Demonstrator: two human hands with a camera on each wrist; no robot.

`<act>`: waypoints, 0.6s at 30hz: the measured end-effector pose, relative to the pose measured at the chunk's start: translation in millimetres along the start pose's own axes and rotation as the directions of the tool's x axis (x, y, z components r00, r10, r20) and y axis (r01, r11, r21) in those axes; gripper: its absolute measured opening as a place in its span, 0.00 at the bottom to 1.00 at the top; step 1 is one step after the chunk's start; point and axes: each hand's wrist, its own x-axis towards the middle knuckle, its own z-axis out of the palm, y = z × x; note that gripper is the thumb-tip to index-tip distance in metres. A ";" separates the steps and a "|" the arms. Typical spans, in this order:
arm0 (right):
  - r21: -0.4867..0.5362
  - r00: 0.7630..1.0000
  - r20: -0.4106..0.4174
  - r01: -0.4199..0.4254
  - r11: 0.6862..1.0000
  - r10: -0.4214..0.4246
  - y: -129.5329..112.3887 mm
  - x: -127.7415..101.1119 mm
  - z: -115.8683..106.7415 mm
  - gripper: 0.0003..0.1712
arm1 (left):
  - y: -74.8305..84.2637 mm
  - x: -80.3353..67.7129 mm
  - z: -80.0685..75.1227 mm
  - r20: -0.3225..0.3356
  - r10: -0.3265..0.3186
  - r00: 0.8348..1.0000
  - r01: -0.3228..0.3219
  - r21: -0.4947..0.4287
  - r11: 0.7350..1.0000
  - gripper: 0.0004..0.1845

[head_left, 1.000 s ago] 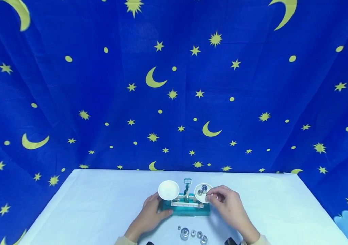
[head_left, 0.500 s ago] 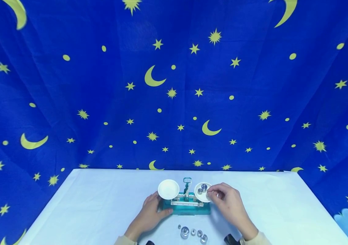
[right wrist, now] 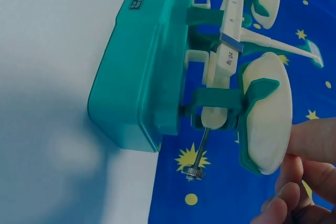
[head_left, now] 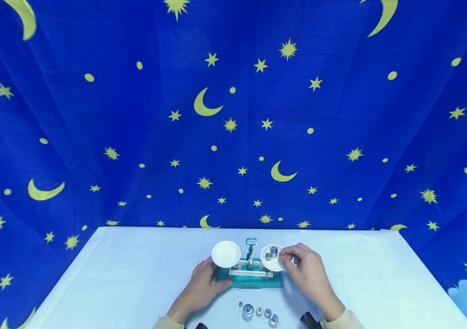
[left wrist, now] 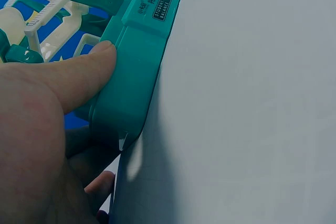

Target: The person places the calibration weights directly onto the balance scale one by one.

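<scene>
A green and white student balance (head_left: 250, 280) stands on the table. My left hand (head_left: 202, 287) grips the left end of its green base; in the left wrist view the thumb (left wrist: 97, 69) lies on the front face with fingers behind. The left pan (head_left: 226, 254) is bare. In the right pan (head_left: 272, 266) are small metal weights (head_left: 273, 251), partly hidden. My right hand (head_left: 307, 276) is at this pan's right rim, thumb and forefinger close together. In the right wrist view its fingertips go behind the pan, so anything between them is hidden.
Several metal weights of different sizes, the largest (head_left: 248, 312) among them, stand on the white tabletop (head_left: 135, 278) in front of the balance. A blue curtain (head_left: 155, 137) with yellow moons and stars hangs behind and beside the table.
My right hand has risen slightly from the near part of the right pan to its right rim. The left hand keeps its grip on the base.
</scene>
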 end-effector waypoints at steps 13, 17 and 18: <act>-0.027 0.999 -0.015 0.043 0.999 -0.043 1.5 1.0 1.6 0.06 | 1.8 -1.1 -0.7 0.003 -0.010 1.000 0.010 0.000 1.000 0.44; -0.035 0.998 -0.026 0.054 0.998 -0.055 2.5 1.0 2.8 0.06 | 2.3 -1.5 -0.9 0.007 -0.022 1.000 0.022 -0.003 1.000 0.44; -0.037 0.998 -0.027 0.055 0.998 -0.056 2.7 1.0 3.1 0.06 | 2.3 -1.6 -0.8 0.008 -0.026 1.000 0.027 -0.004 1.000 0.44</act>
